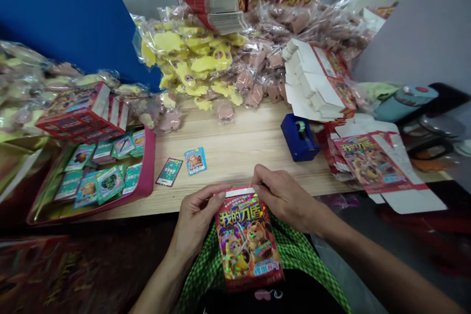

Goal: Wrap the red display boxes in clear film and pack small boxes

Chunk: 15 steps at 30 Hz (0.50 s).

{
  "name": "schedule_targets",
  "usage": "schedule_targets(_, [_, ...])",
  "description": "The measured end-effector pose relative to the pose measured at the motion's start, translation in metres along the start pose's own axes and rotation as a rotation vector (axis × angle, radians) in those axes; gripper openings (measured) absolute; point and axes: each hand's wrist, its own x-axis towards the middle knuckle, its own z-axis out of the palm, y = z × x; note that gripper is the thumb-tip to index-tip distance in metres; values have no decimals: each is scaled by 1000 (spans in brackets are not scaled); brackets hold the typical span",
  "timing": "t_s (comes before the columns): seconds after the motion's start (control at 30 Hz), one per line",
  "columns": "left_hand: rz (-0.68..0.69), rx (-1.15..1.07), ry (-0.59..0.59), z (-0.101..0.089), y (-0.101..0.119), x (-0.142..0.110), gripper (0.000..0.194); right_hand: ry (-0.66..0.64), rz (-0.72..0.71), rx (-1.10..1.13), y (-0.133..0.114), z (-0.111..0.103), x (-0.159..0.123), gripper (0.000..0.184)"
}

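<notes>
A shiny red card box (247, 245) with yellow lettering and cartoon animals rests against my lap, its top end toward the table edge. My left hand (198, 213) grips the top left corner, thumb on the front. At the top right corner my right hand (285, 198) pinches the edge between bent fingers and thumb. A white strip shows along the top of the box between both hands; whether the flap is fully tucked in I cannot tell. Two loose cards, a green one (169, 171) and a blue one (196, 161), lie on the table beyond my left hand.
A pink-rimmed tray (147, 164) of card stacks stands left, with red boxes (79, 113) over its back. A blue tape dispenser (300, 140) sits right of centre. Flat cartons (379, 162) lie farther right, near a bottle (405, 100). Bagged yellow toys (195, 61) and brown ones fill the back.
</notes>
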Motion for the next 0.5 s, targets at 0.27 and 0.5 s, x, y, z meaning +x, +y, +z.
schedule_targets(0.27, [-54, -20, -62, -4, -8, -12, 38, -119, 45, 88, 0, 7, 0, 18])
schedule_targets(0.5, [-14, 134, -122, -11, -1, -15, 35, -162, 4, -124, -14, -2, -1, 19])
